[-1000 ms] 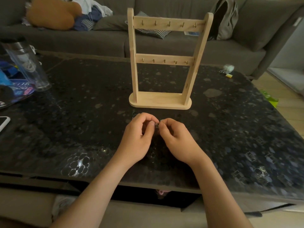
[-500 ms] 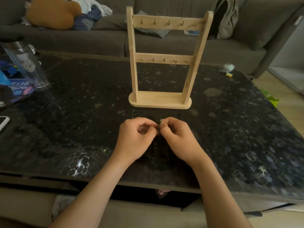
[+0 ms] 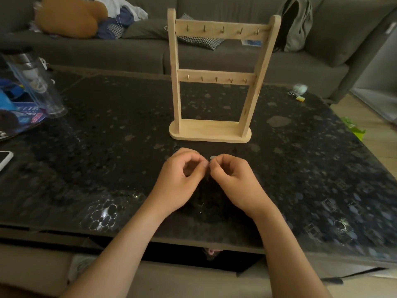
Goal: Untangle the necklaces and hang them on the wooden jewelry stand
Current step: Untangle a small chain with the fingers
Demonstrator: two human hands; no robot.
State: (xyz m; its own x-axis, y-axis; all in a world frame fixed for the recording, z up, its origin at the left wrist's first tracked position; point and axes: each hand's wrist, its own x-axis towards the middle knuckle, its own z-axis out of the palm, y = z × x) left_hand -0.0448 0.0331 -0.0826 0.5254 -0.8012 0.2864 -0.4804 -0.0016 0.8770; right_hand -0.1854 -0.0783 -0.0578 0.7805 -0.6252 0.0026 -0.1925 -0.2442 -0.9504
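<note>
"Little has moved since a second ago. Both hands are in the same near-centre spot, but the left hand's (image 3: 182,179) fingers, arched high then, have curled lower, and a pale bit now shows at the fingertips."

"What are they holding?"

"The left hand and the right hand (image 3: 234,181) each pinch thumb to forefinger, tip against tip, on the tangled necklaces (image 3: 212,157). Only a small pale green piece shows, because the chains are too fine and dark to trace against the dark speckled glossy table (image 3: 107,147). The knot sits low over the table, just near of the base of the pale wooden jewelry stand (image 3: 217,75), which has two rails of small metal hooks. Every hook is bare, so nothing is hung yet."

"What could go wrong?"

"My guess is that pulling the two pinches straight apart would tighten the knot rather than free it, and a thin chain might snap. If a strand is dropped, it would be hard to find on that dark surface. The stand is also close, so a jerk forward could knock it."

"Any writing?"

"A blue printed packet (image 3: 28,117) at the far left carries white and pink characters, but they are too blurred to read. The clear plastic bottle (image 3: 38,82) standing by it and the white-edged phone (image 3: 5,159) at the left edge show no legible label."
</note>
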